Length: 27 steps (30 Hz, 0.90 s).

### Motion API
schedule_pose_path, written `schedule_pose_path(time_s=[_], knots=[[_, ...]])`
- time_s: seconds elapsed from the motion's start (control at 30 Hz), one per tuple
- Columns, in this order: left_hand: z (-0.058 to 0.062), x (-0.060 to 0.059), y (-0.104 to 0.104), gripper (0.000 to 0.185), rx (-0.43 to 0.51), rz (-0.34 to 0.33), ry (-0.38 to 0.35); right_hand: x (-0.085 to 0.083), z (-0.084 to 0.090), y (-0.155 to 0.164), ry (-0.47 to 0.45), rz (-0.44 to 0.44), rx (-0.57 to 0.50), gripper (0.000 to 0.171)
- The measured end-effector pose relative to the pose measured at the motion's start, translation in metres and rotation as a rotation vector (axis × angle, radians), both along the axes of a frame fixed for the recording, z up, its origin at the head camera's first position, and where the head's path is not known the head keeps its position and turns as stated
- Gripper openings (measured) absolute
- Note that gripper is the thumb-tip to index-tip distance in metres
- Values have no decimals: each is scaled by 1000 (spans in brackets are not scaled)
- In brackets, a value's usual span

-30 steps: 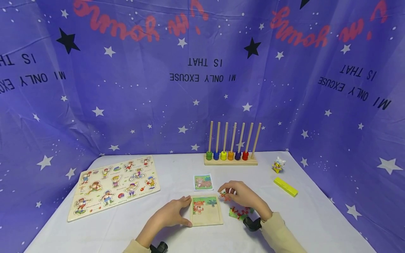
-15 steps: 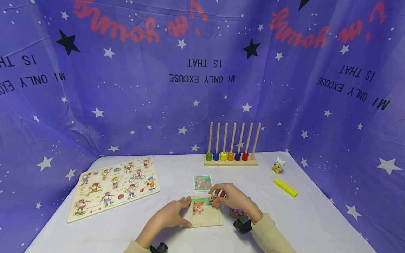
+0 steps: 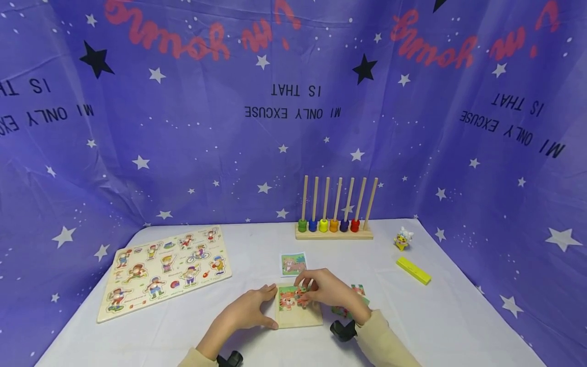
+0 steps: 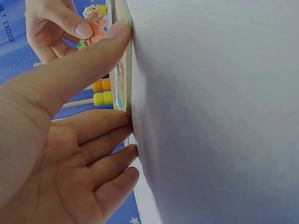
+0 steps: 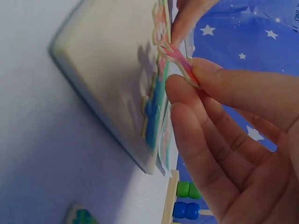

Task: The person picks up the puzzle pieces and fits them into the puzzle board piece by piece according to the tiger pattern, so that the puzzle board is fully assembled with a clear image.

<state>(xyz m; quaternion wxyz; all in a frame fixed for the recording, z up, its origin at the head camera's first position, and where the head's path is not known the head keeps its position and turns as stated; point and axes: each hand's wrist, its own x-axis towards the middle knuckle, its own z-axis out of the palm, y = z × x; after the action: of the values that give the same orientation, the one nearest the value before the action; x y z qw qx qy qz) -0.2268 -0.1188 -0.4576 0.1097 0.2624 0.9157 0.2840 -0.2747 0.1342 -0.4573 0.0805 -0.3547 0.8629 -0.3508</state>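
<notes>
A small wooden puzzle tray (image 3: 298,320) lies on the white table, with joined pieces showing an orange animal face (image 3: 287,300) along its far side. My left hand (image 3: 247,310) rests against the tray's left edge, its thumb and fairly straight fingers touching the rim, as the left wrist view shows. Over the tray, my right hand (image 3: 326,288) pinches an orange-pink puzzle piece (image 5: 180,61) between thumb and index finger. The piece is tilted above the pieces in the tray. Several loose puzzle pieces (image 3: 340,311) lie to the tray's right, partly hidden under the right forearm.
Behind the tray is a picture card (image 3: 293,265). Farther back stands a bead rack (image 3: 335,235) with upright pegs. A large figure puzzle board (image 3: 167,270) lies at left; a yellow block (image 3: 414,270) and a small toy figure (image 3: 403,238) are at right.
My right hand has carried the puzzle piece leftward from beside the tray to above its middle. More of the loose pieces at right now shows. My left hand has stayed at the tray's edge.
</notes>
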Motion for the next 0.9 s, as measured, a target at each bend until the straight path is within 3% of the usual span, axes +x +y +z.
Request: schedule_pose_path(time_s=[0.9], knots=[[-2, -1, 0, 88, 7, 4, -16, 6, -10, -14, 9, -60, 19, 26]])
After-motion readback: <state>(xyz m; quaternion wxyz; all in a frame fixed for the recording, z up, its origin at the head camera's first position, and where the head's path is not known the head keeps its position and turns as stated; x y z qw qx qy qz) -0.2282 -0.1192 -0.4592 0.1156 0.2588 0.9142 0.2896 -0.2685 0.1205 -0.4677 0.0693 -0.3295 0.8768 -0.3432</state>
